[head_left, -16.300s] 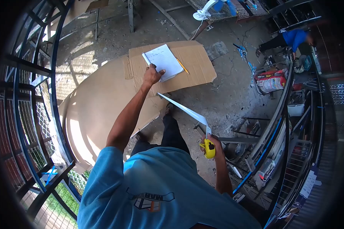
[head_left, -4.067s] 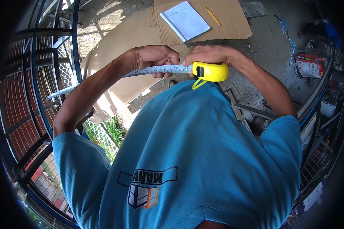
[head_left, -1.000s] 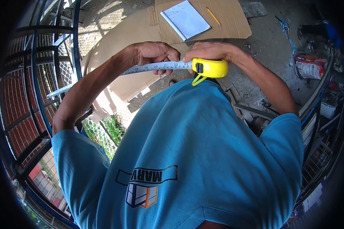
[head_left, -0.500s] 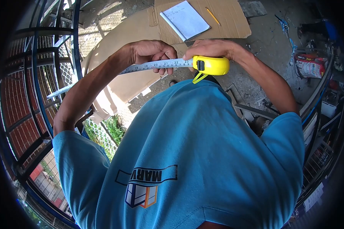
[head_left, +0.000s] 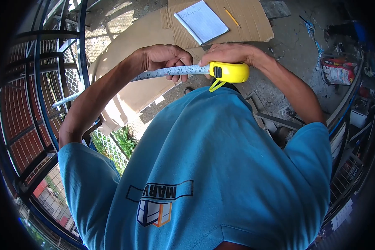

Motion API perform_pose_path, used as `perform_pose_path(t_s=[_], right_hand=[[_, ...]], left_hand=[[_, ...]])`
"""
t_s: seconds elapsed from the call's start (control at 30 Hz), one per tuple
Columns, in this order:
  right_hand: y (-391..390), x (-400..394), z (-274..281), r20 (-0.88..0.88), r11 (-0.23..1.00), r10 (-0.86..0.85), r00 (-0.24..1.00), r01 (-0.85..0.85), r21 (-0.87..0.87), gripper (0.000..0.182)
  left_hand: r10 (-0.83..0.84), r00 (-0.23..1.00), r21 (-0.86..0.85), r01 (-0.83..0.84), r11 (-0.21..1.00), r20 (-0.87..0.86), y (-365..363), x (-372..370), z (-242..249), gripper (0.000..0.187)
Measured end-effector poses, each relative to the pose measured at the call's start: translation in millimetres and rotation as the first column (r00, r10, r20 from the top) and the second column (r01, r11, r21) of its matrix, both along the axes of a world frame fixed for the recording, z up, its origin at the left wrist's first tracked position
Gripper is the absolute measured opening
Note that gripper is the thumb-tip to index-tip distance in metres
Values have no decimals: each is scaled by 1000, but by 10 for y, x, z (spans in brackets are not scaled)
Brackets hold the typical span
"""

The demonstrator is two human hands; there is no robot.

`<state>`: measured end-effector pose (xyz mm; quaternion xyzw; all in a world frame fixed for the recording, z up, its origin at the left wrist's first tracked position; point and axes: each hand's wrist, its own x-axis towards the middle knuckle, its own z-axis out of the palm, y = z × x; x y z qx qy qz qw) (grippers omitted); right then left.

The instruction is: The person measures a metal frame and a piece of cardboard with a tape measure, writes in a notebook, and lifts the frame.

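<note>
A yellow tape measure [head_left: 233, 72] is held level in front of the blue shirt, its strap hanging below the case. My right hand [head_left: 229, 52] is closed on the case from the far side, the thumb near the blade's mouth. Out to the left runs the printed tape blade [head_left: 154, 73], showing numbers around 18 to 23. My left hand [head_left: 168, 58] has its fingers curled round the blade, a short way from the case. Part of the blade is hidden behind my left forearm, and its tip end shows beyond, near the metal frame.
Flattened cardboard [head_left: 248, 21] bears an open notebook [head_left: 202, 21] and a yellow pencil [head_left: 232, 17]. Dark metal frames with mesh [head_left: 37, 83] stand at the left. A red-and-white bag [head_left: 337, 71] and blue cord [head_left: 312, 31] lie at the right, among metal pieces.
The tape measure case has shifted very slightly to the left. Both hands keep their hold and almost the same place.
</note>
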<state>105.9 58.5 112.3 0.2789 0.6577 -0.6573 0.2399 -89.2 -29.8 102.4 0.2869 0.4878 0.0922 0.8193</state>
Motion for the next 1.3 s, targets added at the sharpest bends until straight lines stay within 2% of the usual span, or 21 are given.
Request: perform_pose_path(t_s=[0.33,0.43,0.5,0.7,0.83,0.9,1.3], right_hand=[[20,-29,-89,-23,999,23,999,-22,40,37],[5,-36,-16,5,1000,7,1000,-7,2,38],[-5,-34,37,-58,1000,20,998,-19,20,38],[7,-31,-65,-24,999,-2,1000,1,-49,36],[15,-19,-108,-28,999,-1,1000,0,-39,36],[13,-12,-115,-5,1000,8,1000,-8,26,36],[-40,34,-147,-56,998,12,998,-9,54,33]], left_hand=[[2,1000,9,-2,1000,-3,-13,-5,45,15],[23,999,3,-23,1000,-29,-21,7,48,15],[17,1000,-15,-17,1000,-15,-11,-7,4,15],[3,1000,-36,-3,999,8,-12,6,-13,15],[-4,1000,-12,4,1000,4,-5,11,-12,15],[1,1000,-12,-1,1000,4,-10,19,-4,14],[0,999,4,0,1000,-32,-48,71,-18,14]])
